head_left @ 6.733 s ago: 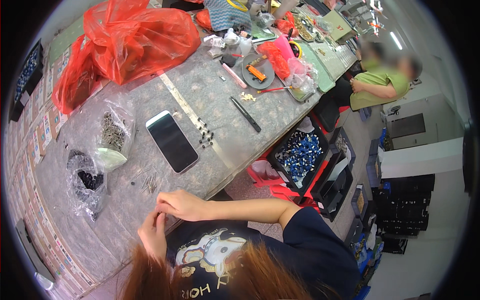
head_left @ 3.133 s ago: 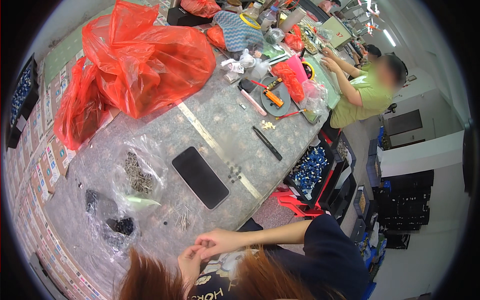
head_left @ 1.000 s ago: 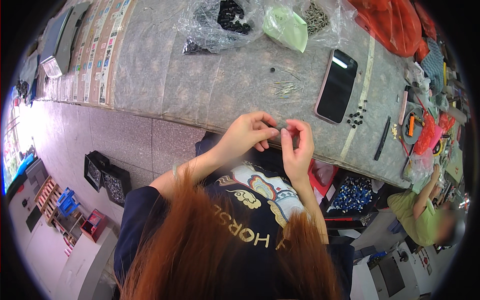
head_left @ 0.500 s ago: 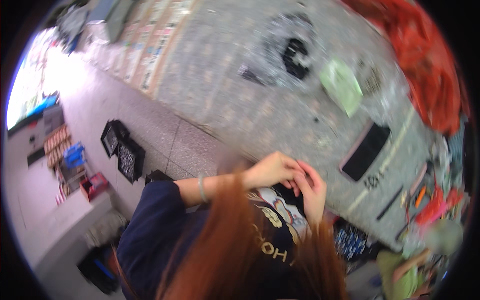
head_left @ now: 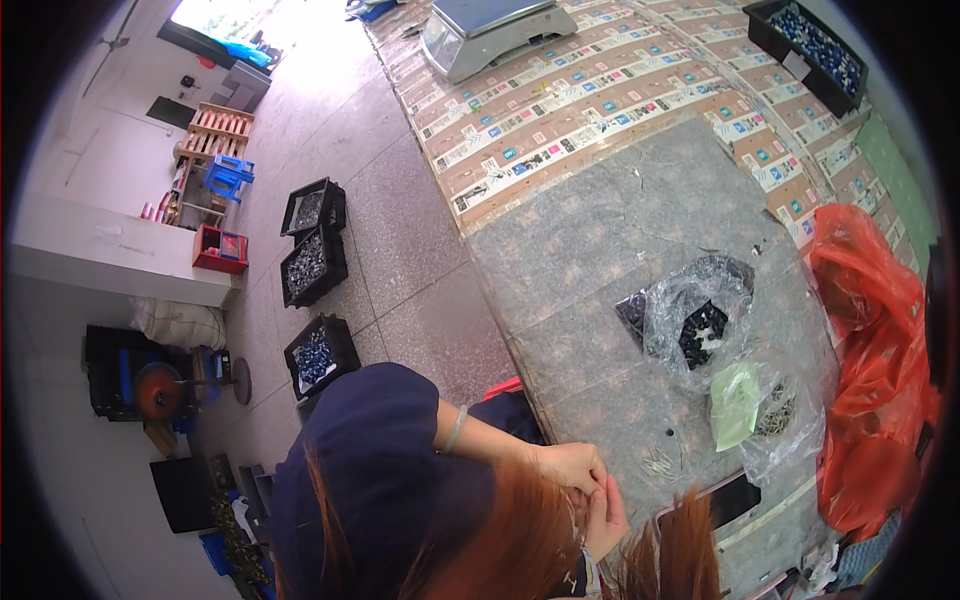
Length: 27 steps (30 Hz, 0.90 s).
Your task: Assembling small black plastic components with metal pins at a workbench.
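My left hand [head_left: 570, 465], below a pale bracelet, is at the near edge of the grey-covered table, its fingers curled against my right hand [head_left: 606, 522]. The two hands touch at the fingertips, both closed. Whatever may be between the fingers is hidden. Beyond them on the table, a small scatter of thin pins [head_left: 655, 463] lies beside a dark dot. Farther right are a clear plastic bag [head_left: 660, 315] around small black parts [head_left: 703, 335], a light green piece of plastic [head_left: 735, 405], and another clear bag with thin metal pieces [head_left: 776, 412]. A dark phone [head_left: 735, 500] is partly covered by hair.
A crumpled red plastic bag [head_left: 870, 400] lies along the right side. At the far end stand a weighing scale [head_left: 490, 35] and a black bin of blue and white parts [head_left: 812, 60]. Several black bins [head_left: 315, 265] sit on the floor at left, near a fan [head_left: 160, 390].
The view has swung left and up, so the scale, far bin and floor bins show more fully. My hands stay together, with the right fingers now more bent against the left.
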Available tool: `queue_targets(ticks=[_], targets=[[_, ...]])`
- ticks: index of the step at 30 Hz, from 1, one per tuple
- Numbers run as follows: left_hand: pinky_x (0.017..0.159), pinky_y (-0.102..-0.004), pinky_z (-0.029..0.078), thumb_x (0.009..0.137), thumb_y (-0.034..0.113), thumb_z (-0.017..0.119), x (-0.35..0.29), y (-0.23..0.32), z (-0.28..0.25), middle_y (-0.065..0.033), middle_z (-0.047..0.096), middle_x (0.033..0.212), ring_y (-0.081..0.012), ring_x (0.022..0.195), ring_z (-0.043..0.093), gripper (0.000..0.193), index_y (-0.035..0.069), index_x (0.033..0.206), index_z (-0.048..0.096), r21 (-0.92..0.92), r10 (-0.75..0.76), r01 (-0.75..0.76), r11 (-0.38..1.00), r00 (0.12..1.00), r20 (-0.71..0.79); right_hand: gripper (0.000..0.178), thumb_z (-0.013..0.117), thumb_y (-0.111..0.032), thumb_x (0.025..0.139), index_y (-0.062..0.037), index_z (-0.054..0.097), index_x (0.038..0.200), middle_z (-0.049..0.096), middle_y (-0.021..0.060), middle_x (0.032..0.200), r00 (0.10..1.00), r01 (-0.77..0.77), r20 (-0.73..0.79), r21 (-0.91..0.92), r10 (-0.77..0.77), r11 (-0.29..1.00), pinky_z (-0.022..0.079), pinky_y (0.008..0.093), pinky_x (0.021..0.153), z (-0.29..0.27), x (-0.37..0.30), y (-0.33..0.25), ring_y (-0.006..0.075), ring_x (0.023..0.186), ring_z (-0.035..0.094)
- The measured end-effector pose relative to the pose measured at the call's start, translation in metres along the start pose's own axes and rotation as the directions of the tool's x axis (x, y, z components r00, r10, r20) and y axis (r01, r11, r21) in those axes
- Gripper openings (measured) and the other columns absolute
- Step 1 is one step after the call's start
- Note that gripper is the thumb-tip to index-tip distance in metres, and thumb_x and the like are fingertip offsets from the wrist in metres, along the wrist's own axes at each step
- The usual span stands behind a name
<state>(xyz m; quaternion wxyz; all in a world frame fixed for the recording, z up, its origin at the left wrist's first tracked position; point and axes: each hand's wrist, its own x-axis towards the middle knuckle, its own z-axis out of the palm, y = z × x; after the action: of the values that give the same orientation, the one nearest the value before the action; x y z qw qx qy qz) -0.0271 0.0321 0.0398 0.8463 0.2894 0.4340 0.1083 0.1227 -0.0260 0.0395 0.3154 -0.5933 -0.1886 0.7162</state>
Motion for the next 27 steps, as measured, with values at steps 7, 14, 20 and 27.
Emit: queue_targets(ticks=[7,14,20,27], targets=[[0.053,-0.0247,0.048,0.074,0.014,0.060,0.001,0.005,0.000,-0.0082,0.062,0.065,-0.0117,0.060,0.059,0.017,-0.003,0.078,0.061,0.086,0.045,-0.043,0.995,0.999,-0.022,0.037,0.049,-0.007,0.084,0.0068,0.040,0.117,0.057,0.0078,0.090,0.999,0.041,-0.002,0.006,-0.041,0.999,0.040,0.0184,0.061,0.005,0.001,-0.004,0.0074,0.069,0.048],[0.053,-0.0249,0.047,0.074,0.014,0.059,0.001,-0.001,0.003,-0.0082,0.061,0.064,-0.0124,0.059,0.059,0.018,-0.003,0.079,0.061,0.076,0.068,-0.064,0.995,0.996,-0.051,0.035,0.049,-0.007,0.083,0.0076,0.043,0.115,0.057,0.0083,0.088,1.000,0.013,-0.013,-0.058,-0.014,0.998,0.040,0.0191,0.060,0.003,0.000,-0.007,0.0075,0.068,0.048],[0.053,-0.0244,0.048,0.076,0.011,0.056,0.002,-0.004,0.004,-0.0083,0.061,0.063,-0.0121,0.059,0.059,0.015,-0.004,0.078,0.061,0.085,0.085,-0.081,0.993,0.995,-0.047,0.035,0.049,-0.009,0.083,0.0077,0.044,0.114,0.057,0.0075,0.086,0.995,0.090,-0.034,-0.076,-0.093,0.993,0.039,0.0186,0.059,0.006,-0.001,-0.007,0.0071,0.065,0.046],[0.053,-0.0203,0.046,0.078,0.008,0.053,0.008,-0.018,-0.006,-0.0088,0.060,0.065,-0.0136,0.058,0.060,0.012,-0.002,0.079,0.060,-0.090,0.073,-0.068,0.994,0.996,0.043,0.034,0.052,-0.011,0.082,0.0066,0.048,0.110,0.054,0.0032,0.073,0.990,0.098,-0.077,-0.206,-0.116,0.974,0.034,0.0171,0.053,0.021,0.000,-0.014,0.0061,0.060,0.044]])
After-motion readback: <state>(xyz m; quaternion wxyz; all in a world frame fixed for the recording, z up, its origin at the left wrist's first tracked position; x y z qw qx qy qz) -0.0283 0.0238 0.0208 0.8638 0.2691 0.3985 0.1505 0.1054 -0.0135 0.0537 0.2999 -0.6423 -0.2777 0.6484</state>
